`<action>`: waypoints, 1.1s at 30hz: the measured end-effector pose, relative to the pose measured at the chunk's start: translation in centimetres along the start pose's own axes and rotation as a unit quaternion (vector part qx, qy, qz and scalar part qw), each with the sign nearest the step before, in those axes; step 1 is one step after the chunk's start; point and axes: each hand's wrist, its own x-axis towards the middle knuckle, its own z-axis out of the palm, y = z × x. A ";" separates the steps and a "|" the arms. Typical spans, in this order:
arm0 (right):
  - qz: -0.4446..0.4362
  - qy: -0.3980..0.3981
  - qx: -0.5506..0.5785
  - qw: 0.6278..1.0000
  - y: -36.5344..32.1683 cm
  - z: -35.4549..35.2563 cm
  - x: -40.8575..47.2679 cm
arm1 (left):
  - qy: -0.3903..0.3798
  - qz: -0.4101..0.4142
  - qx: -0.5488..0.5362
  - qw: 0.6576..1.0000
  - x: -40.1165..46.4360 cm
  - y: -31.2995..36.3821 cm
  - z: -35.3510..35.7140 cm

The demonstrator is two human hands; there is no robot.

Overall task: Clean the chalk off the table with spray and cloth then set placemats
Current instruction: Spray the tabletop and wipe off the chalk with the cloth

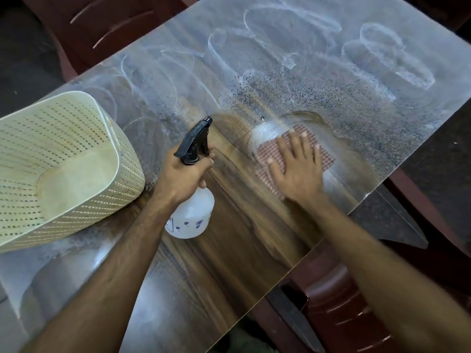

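My left hand (182,173) grips the neck of a white spray bottle (191,217) with a black trigger head, held above the wooden table (229,250). My right hand (297,166) lies flat with spread fingers on a red-and-white checked cloth (323,151), pressing it onto the tabletop. White chalk scribbles (382,57) and a chalky haze cover the far half of the table. Spray droplets (293,90) speckle the area just beyond the cloth. A wiped band of bare wood grain runs from the cloth toward me.
A cream perforated plastic basket (84,159) stands on the table at the left, close to my left arm. Dark red plastic chairs stand at the far left (107,29) and below the near right edge (339,309). The table's right edge runs diagonally past my right forearm.
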 end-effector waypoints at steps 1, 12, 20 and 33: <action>0.029 0.006 0.010 1.000 0.3 -0.4 2.0 | 0.000 -0.001 -0.001 1.000 0.1 -0.2 -0.1; -0.122 -0.023 0.017 0.992 -9.6 0.4 3.7 | 0.022 -0.011 0.000 1.000 0.9 0.2 -1.1; -0.041 -0.006 0.008 0.999 -3.1 -0.5 5.4 | 0.023 -0.005 -0.005 1.000 1.7 0.2 -2.1; -0.178 -0.037 -0.007 0.983 -14.0 0.4 7.8 | 0.045 -0.020 0.008 0.999 1.5 -0.4 -2.7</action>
